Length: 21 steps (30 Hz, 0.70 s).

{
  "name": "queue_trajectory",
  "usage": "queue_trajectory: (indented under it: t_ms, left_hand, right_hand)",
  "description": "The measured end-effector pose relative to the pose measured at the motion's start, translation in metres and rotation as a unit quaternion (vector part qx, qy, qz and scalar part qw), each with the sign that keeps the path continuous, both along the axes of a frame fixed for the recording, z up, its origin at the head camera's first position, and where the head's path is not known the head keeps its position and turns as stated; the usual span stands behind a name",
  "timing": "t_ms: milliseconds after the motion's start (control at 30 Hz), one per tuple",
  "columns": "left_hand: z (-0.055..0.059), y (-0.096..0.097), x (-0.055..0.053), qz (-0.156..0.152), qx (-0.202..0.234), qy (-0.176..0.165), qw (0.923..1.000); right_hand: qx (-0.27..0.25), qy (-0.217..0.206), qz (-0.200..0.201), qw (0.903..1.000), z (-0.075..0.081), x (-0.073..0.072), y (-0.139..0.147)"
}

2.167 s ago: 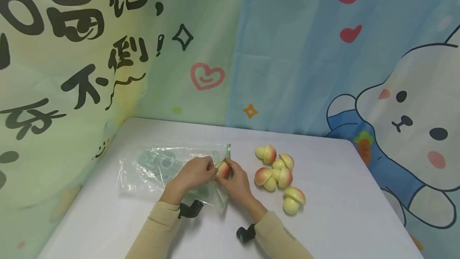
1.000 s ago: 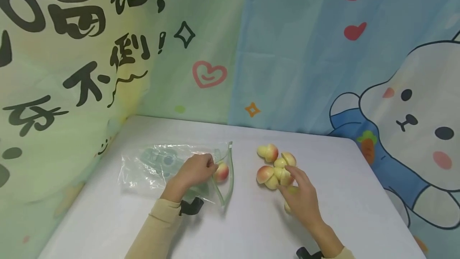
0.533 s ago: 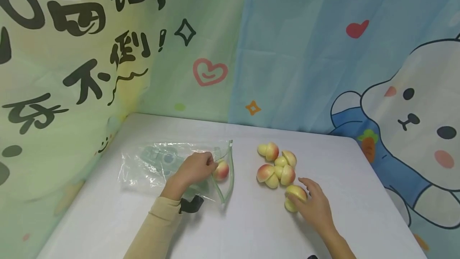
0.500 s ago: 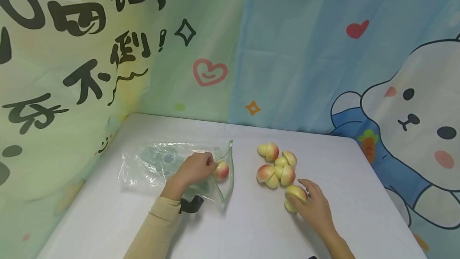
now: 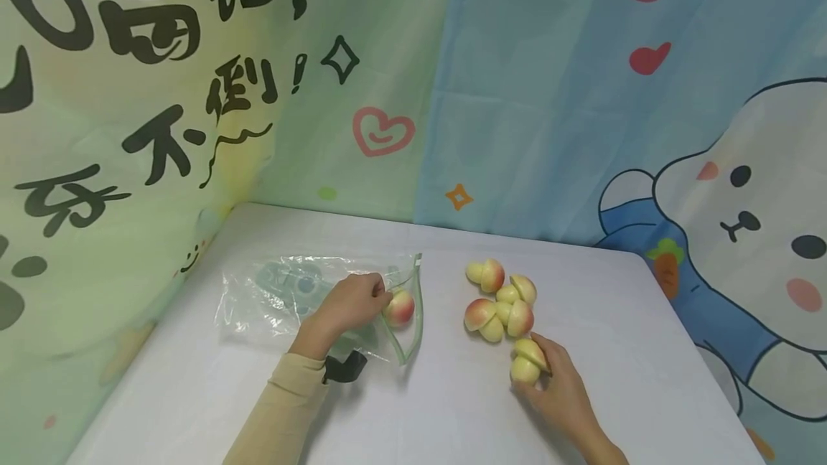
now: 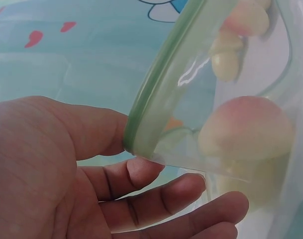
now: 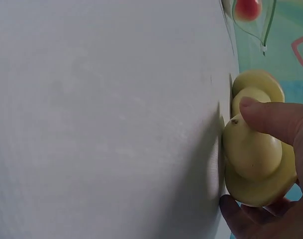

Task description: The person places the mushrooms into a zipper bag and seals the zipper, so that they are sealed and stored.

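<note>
My left hand [image 5: 352, 305] pinches the green-edged mouth of a clear zip bag [image 5: 242, 314] between thumb and forefinger; the left wrist view shows the green zip strip [image 6: 156, 79] there. Just inside the mouth lies one toy mushroom [image 5: 399, 308] with a pink-and-cream cap. My right hand [image 5: 558, 390] grips another toy mushroom [image 5: 526, 363], the one closest to me. In the right wrist view the thumb lies over its pale stem [image 7: 253, 149] and the other fingers are round its cap; this mushroom is tilted on the table.
Several more toy mushrooms [image 5: 486, 275] lie in a loose cluster right of the bag, touching or nearly touching. A pale green printed shape [image 5: 304, 285] shows on the bag. The white table [image 5: 413, 422] ends at a cartoon curtain [image 5: 530, 92] behind.
My right hand has left the mushroom in the bag's mouth and moved right to the nearest loose mushroom. Its fingers have closed round that one. The left hand has stayed on the bag.
</note>
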<state>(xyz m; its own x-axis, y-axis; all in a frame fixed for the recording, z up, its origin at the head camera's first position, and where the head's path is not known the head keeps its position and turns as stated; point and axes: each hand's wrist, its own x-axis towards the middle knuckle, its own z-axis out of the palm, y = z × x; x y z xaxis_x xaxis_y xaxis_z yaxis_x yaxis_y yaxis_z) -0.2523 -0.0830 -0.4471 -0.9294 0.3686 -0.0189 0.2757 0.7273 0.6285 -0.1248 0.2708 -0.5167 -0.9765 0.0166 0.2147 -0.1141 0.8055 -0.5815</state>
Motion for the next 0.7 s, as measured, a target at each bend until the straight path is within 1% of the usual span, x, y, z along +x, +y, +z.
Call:
queue_trajectory:
  t_ms: [133,367,500,600,700]
  left_hand:
    - [-0.001,0.0,-0.001,-0.002,-0.004,0.004,1.0]
    - [-0.004,0.0,-0.002,-0.003,-0.01,0.008,0.9999]
    - [-0.004,0.0,-0.001,-0.003,-0.012,0.012,0.9999]
    - [-0.002,0.001,-0.001,-0.003,-0.014,0.014,0.9998]
    - [-0.001,0.001,-0.001,-0.003,-0.015,0.012,0.9998]
  right_hand:
    - [0.005,0.001,-0.005,1.0,-0.001,0.001,-0.001]
    - [0.022,0.024,-0.012,0.9994,-0.001,0.004,-0.005]
    - [0.013,0.03,-0.017,0.9993,0.002,0.004,-0.009]
    - [-0.004,0.021,-0.015,0.9997,0.005,0.003,-0.014]
    - [-0.02,-0.001,-0.012,0.9997,0.008,0.002,-0.021]
